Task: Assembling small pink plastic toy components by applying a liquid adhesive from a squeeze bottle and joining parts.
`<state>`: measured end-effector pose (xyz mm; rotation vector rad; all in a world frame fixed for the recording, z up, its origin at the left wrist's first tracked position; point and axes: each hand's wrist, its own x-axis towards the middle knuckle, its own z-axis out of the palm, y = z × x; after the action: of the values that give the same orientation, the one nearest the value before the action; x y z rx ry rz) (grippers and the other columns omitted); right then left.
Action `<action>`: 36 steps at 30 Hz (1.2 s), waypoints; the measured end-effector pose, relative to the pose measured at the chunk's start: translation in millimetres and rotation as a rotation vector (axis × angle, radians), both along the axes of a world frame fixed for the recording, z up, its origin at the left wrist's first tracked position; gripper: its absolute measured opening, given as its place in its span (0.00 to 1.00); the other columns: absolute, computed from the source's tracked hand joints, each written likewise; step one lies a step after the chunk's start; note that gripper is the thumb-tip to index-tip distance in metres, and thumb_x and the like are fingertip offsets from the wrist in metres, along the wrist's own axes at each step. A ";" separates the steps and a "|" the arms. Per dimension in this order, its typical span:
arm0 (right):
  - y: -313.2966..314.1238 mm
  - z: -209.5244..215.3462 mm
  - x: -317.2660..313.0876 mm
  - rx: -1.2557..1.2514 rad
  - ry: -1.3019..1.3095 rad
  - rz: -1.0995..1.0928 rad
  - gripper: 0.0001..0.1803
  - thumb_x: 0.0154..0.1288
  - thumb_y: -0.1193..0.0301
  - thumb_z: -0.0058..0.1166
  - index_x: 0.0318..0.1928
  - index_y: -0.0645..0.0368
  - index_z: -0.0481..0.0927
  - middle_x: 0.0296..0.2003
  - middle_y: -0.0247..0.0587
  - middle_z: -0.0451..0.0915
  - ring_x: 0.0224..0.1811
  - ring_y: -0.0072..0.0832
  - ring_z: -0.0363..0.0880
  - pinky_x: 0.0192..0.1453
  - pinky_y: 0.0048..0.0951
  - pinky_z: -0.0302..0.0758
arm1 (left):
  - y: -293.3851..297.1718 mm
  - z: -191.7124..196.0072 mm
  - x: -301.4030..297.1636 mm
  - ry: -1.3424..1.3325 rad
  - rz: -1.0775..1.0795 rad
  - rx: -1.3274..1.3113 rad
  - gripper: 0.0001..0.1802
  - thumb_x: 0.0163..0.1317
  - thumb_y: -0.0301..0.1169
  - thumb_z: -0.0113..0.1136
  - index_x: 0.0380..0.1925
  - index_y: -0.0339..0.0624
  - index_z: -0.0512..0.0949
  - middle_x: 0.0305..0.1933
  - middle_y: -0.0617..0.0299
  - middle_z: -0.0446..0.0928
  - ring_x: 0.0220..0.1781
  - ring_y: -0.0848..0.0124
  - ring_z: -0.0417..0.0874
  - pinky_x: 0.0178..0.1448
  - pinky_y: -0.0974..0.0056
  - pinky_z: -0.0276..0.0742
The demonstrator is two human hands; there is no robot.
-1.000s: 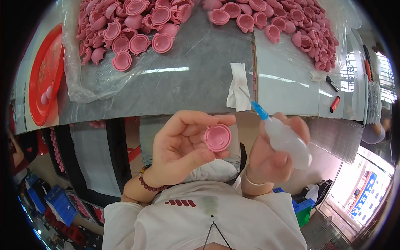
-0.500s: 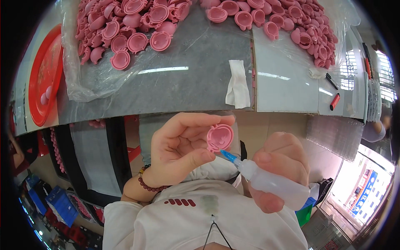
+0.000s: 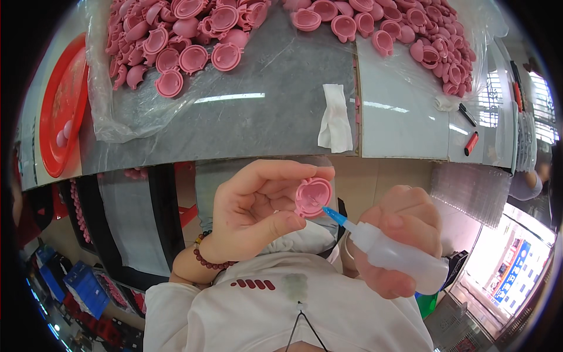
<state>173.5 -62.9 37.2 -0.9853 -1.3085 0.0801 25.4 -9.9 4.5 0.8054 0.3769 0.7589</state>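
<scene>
Between thumb and fingers, my left hand (image 3: 252,205) holds a round pink plastic shell (image 3: 313,196), its hollow side turned toward me. My right hand (image 3: 402,240) is wrapped round a translucent white squeeze bottle (image 3: 404,258) with a blue needle tip (image 3: 333,215). That tip is at the shell's lower right rim; whether it touches cannot be made out. Both hands are in front of the table's near edge, above my lap.
Pink shells lie heaped on plastic sheeting, in a left pile (image 3: 193,58) and a right pile (image 3: 410,35). A folded white tissue (image 3: 335,120) rests near the table edge. At far left stands a red tray (image 3: 50,111); at right lie a black marker (image 3: 467,114) and a red marker (image 3: 471,143).
The bottle and my right hand have shifted slightly to the right. Its tip has moved along the shell's rim toward the right. The shell has moved a little to the right too.
</scene>
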 end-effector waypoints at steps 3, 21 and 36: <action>-3.7 -2.4 1.6 -0.112 -0.193 0.034 0.33 0.60 0.45 0.33 0.35 0.67 0.73 0.15 0.35 0.67 0.16 0.22 0.60 0.15 0.22 0.51 | -0.3 1.6 -0.6 -0.007 -0.001 -0.007 0.25 0.49 0.25 0.62 0.46 0.31 0.63 0.50 0.38 0.68 0.46 0.64 0.76 0.47 0.62 0.76; -7.1 -6.9 5.9 -0.112 -0.115 -0.025 0.32 0.61 0.47 0.34 0.33 0.69 0.74 0.16 0.35 0.66 0.17 0.21 0.59 0.17 0.21 0.49 | 4.9 -3.3 -8.6 -0.067 -0.058 0.136 0.23 0.50 0.14 0.52 0.49 0.28 0.63 0.53 0.43 0.66 0.51 0.66 0.73 0.52 0.66 0.71; -1.9 -19.1 50.2 -0.078 0.205 -0.520 0.21 0.58 0.66 0.50 0.45 0.71 0.66 0.34 0.50 0.75 0.34 0.31 0.75 0.38 0.21 0.71 | 5.7 -7.6 -5.9 0.011 0.204 0.497 0.23 0.48 0.13 0.55 0.47 0.27 0.65 0.51 0.39 0.67 0.53 0.58 0.71 0.56 0.61 0.66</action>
<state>223.6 -64.8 18.1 -1.3197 -0.8381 -0.1641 19.5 -4.2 -3.2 1.2501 0.2849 1.0601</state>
